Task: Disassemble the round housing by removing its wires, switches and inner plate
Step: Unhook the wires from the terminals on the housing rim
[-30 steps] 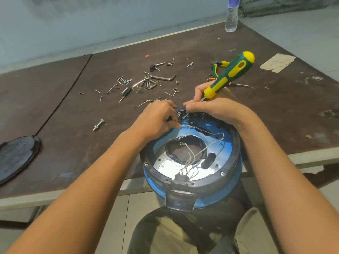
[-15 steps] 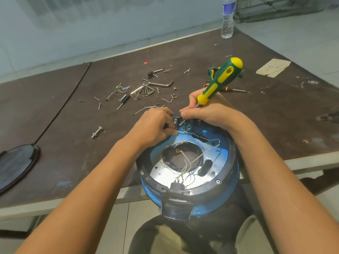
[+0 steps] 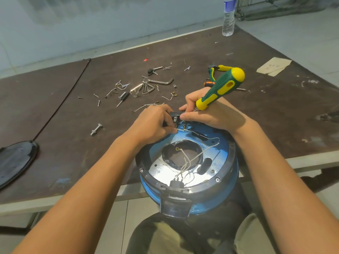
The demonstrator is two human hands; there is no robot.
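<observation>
Little has moved in the last half second: both hands stay at the far rim, and the black switch (image 3: 174, 116) shows slightly more between the fingertips.

The round housing (image 3: 216, 204) sits on the person's lap against the table (image 3: 275, 116) edge, open side up. The left hand (image 3: 152, 123) pinches the switch, fingers curled round it. The right hand (image 3: 214, 116) grips the screwdriver (image 3: 220, 87) low by its shaft, thumb and forefinger just beside the switch terminals. The tip is hidden behind them.

White wires (image 3: 205, 151) run from under the left fingertips toward the wrists, over the inner plate (image 3: 159, 171), down to a black connector (image 3: 177, 183) at the near rim.

Beyond the fingers lie loose screws and hex keys (image 3: 145, 87), pliers (image 3: 218, 68) and a bottle (image 3: 228, 17); a bolt (image 3: 96, 129) lies left of the left knuckles.

The step looks like freeing the switch from its wires. Next, I judge, each lead must be pried off its terminal while the left pinch steadies the switch. The plate remains seated.
</observation>
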